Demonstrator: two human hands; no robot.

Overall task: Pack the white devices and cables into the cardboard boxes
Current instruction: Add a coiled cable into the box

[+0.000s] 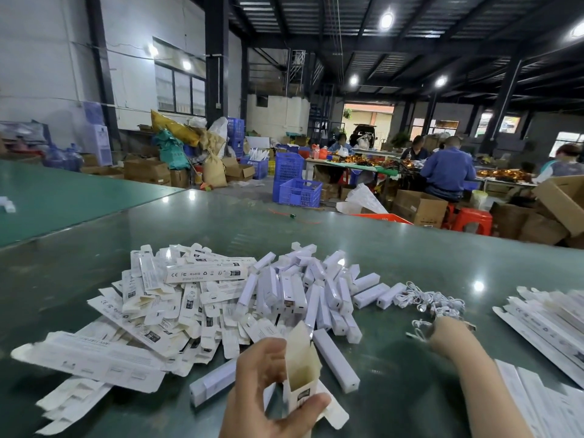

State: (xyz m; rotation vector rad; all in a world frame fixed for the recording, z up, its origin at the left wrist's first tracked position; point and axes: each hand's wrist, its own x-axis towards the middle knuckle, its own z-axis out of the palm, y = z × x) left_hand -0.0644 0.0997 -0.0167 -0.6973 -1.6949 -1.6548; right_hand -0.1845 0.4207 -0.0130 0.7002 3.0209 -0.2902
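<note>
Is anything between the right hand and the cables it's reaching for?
Nothing visible: the right hand is already at the near edge of the white cables, over bare table. The white devices lie further left.

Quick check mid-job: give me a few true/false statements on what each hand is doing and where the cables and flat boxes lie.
1. The left hand holds an open box. True.
2. The right hand rests on the devices. False: it reaches into the cables.
3. The cables lie right of the devices. True.
4. The flat boxes are stacked neatly. False: they lie in a loose heap.
</note>
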